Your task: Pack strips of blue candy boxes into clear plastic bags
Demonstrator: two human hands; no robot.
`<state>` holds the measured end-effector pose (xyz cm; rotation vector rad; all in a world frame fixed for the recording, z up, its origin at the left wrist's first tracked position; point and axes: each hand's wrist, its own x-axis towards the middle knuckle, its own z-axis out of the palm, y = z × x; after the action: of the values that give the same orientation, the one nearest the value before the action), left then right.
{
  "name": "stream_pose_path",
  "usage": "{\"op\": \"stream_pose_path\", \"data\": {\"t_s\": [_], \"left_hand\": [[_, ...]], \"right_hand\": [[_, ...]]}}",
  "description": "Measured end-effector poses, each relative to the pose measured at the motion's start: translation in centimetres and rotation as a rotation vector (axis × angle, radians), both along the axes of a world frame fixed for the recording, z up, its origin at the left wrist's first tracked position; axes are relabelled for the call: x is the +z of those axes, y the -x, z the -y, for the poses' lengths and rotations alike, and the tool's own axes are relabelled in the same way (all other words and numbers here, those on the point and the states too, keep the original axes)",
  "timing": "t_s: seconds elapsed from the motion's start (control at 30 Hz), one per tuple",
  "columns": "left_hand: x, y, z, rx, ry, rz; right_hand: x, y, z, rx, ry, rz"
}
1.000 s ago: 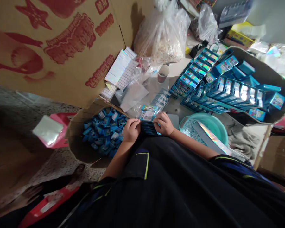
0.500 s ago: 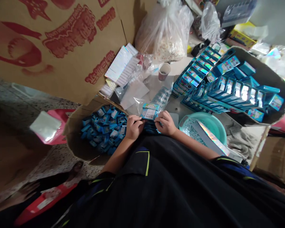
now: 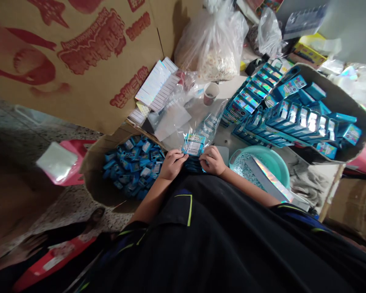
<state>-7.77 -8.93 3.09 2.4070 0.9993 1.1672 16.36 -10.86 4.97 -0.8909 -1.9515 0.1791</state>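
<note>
In front of my body, a small blue candy box [image 3: 193,147] with a white label lies with clear plastic film around its upper side. My left hand [image 3: 172,163] has its fingers curled at the box's left edge, with the thumb at its lower corner. On the opposite side, my right hand [image 3: 212,160] pinches at the right edge. More blue packs show just below the box, between my hands, partly hidden. Clear plastic film [image 3: 212,121] extends from the box towards the upper right, over more blue boxes.
At left, a cardboard box [image 3: 93,191] holds many small blue boxes [image 3: 134,167]. Right of my hands stand a turquoise basin [image 3: 285,171] and rows of blue boxes [image 3: 301,118] in a carton. Beyond are a paper cup [image 3: 211,92], label sheets [image 3: 157,83] and a bulging plastic bag [image 3: 215,44].
The plastic film around the box has shifted slightly, and the box sits a little further right and more level. Both hands stay at its sides.
</note>
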Motion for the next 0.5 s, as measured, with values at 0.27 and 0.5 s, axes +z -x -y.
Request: {"op": "stream_pose_path", "data": {"t_s": [0.27,0.5], "left_hand": [[0.2,0.1,0.9,-0.072,-0.042,-0.027],[-0.4,-1.5,1.4,0.243,0.154,0.331]], "right_hand": [[-0.7,-0.5,0.5,-0.217,0.043,0.129],[-1.7,-0.4,0.7,-0.245,0.225,-0.017]]}}
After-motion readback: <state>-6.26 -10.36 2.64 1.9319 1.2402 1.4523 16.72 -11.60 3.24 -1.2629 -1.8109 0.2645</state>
